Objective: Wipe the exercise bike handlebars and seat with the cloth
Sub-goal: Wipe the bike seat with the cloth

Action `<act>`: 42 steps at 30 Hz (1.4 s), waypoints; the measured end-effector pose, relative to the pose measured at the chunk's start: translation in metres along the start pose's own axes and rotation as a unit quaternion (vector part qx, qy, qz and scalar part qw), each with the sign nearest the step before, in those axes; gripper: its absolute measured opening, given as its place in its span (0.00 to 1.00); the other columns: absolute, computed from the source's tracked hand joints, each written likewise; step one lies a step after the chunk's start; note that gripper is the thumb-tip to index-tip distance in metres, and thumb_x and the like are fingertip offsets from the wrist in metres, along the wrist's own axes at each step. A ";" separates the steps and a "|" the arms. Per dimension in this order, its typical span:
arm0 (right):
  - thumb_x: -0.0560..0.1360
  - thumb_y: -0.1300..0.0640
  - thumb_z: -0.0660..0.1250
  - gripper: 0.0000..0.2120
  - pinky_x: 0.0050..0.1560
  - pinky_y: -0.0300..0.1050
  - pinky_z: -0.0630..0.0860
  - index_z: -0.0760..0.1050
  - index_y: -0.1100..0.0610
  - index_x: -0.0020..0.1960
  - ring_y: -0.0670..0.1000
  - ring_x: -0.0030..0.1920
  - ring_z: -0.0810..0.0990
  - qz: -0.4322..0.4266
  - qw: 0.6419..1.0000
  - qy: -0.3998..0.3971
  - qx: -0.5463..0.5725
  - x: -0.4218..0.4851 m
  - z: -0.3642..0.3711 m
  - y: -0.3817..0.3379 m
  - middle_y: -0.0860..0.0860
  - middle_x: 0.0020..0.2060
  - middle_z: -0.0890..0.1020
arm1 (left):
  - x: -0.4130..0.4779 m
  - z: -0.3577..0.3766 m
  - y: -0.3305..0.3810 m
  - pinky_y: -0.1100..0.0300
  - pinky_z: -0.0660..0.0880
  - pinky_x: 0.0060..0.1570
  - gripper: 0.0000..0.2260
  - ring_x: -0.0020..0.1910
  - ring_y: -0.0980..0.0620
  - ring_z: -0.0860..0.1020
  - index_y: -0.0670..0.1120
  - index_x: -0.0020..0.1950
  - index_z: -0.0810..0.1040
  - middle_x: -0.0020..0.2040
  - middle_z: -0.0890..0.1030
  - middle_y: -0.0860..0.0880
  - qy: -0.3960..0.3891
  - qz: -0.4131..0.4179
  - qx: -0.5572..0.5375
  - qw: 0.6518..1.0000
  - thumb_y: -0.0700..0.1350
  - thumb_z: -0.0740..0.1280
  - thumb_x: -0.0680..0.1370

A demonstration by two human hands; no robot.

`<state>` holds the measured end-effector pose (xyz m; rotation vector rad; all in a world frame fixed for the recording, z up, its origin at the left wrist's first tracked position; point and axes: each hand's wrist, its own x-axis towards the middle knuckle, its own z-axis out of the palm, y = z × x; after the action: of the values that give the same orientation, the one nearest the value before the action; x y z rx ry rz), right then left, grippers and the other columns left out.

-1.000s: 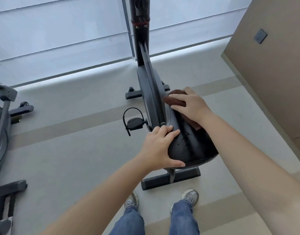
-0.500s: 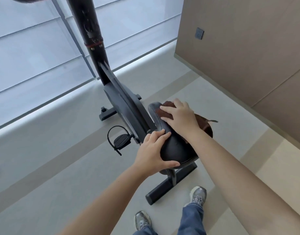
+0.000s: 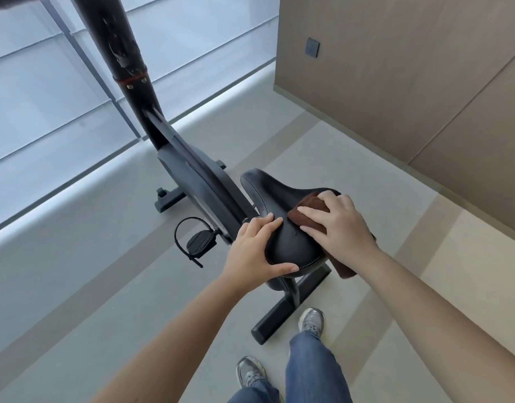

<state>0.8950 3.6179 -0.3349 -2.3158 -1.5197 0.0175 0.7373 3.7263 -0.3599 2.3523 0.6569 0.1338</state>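
Centre of frame, left to right: strapped pedal (image 3: 201,242) of the exercise bike (image 3: 192,175); left hand (image 3: 253,251), fingers curled over the black seat (image 3: 279,199) and thumb along its rear rim, gripping it; brown cloth (image 3: 308,203) on the seat's right side, one end hanging off the edge; right hand (image 3: 343,228), fingers spread and nearly straight, pressing the cloth flat

On the black seat (image 3: 285,242), right side, lies a bunched brown cloth (image 3: 307,203) (one end hanging off).

Bike frame (image 3: 192,175) just beside seat (image 3: 279,199)
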 end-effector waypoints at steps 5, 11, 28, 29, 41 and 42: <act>0.74 0.46 0.64 0.18 0.51 0.54 0.71 0.73 0.46 0.63 0.59 0.55 0.68 0.028 0.997 -0.065 -0.020 0.063 0.011 -0.010 0.53 0.58 0.72 | 0.003 -0.004 0.001 0.63 0.55 0.63 0.40 0.67 0.52 0.61 0.52 0.71 0.63 0.69 0.65 0.53 -0.008 0.004 0.034 0.999 0.62 0.73 0.64; 0.70 0.45 0.64 0.15 0.39 0.52 0.75 0.80 0.48 0.53 0.60 0.44 0.74 0.009 0.999 0.016 0.047 0.007 0.000 0.017 0.55 0.49 0.78 | 0.007 -0.009 -0.004 0.58 0.62 0.62 0.40 0.63 0.49 0.67 0.48 0.69 0.68 0.65 0.69 0.50 -0.012 0.034 0.053 0.998 0.69 0.65 0.63; 0.71 0.51 0.68 0.16 0.56 0.48 0.70 0.77 0.49 0.59 0.57 0.54 0.71 0.236 0.941 0.133 0.202 -0.008 0.010 0.032 0.54 0.55 0.74 | 0.110 -0.060 -0.034 0.46 0.62 0.66 0.38 0.69 0.48 0.62 0.56 0.68 0.67 0.70 0.67 0.52 -0.087 0.117 0.201 0.969 0.73 0.59 0.62; 0.71 0.52 0.67 0.17 0.57 0.44 0.67 0.77 0.50 0.59 0.57 0.54 0.71 0.243 0.935 0.148 0.211 -0.013 0.013 0.031 0.55 0.55 0.74 | 0.114 -0.061 -0.035 0.45 0.65 0.64 0.37 0.68 0.47 0.64 0.55 0.67 0.69 0.68 0.69 0.52 -0.088 0.121 0.195 0.969 0.72 0.60 0.62; 0.73 0.56 0.68 0.12 0.56 0.38 0.70 0.76 0.44 0.55 0.45 0.53 0.75 0.343 0.830 0.019 0.439 0.031 -0.002 0.062 0.48 0.51 0.75 | 0.135 -0.056 -0.048 0.57 0.67 0.52 0.35 0.52 0.43 0.72 0.56 0.58 0.68 0.54 0.76 0.48 -0.071 0.220 0.175 0.957 0.75 0.59 0.59; 0.73 0.56 0.68 0.13 0.58 0.38 0.69 0.76 0.44 0.55 0.43 0.54 0.75 0.353 0.819 0.070 0.446 0.021 0.002 0.055 0.47 0.52 0.75 | 0.136 -0.056 -0.048 0.57 0.67 0.51 0.35 0.50 0.44 0.72 0.55 0.58 0.68 0.53 0.76 0.49 -0.069 0.226 0.176 0.956 0.76 0.57 0.59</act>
<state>0.9517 3.6175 -0.3495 -1.8471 -0.3221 0.5995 0.8203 3.8573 -0.3589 2.7948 0.0650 0.0549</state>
